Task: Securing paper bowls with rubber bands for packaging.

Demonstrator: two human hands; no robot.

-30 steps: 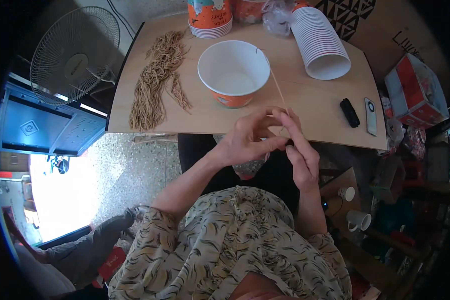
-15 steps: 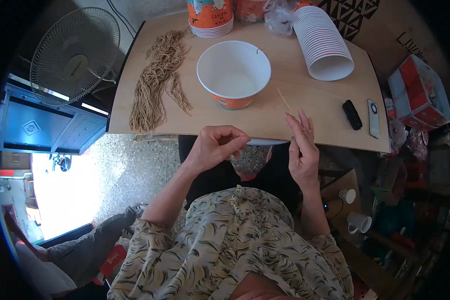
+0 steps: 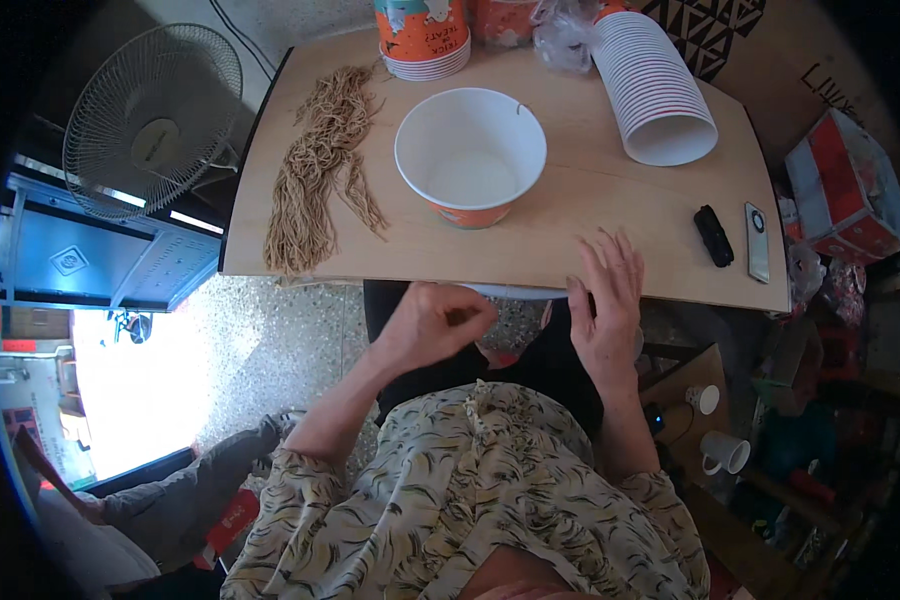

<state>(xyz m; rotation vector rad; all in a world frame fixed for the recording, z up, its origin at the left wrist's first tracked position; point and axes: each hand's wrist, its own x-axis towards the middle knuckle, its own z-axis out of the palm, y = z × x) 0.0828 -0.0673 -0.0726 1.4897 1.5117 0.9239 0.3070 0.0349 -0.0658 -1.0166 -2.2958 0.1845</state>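
Observation:
My left hand (image 3: 432,325) is just off the table's front edge, its thumb and fingers pinched together; anything between them is too small or hidden to make out. To the right, my right hand (image 3: 610,300) is raised at the same edge with its fingers stretched out and the thumb apart, nothing seen in it. Beyond both hands stands an upright paper bucket (image 3: 470,150), white inside and orange outside, with a short bit of brown cord (image 3: 522,108) at its rim. A loose bundle of tan cords (image 3: 315,185) lies left of the bucket.
On the wooden table (image 3: 590,185), a stack of white paper buckets (image 3: 660,95) lies on its side at the back right. Several orange buckets (image 3: 425,40) stand stacked at the back. A black object (image 3: 713,236) and a phone (image 3: 757,242) lie at right. A fan (image 3: 155,120) stands left.
A thin tan strand by my right fingertips no longer shows. My left hand has tilted and dropped slightly, and my right fingers have spread. The whole view has shifted a little.

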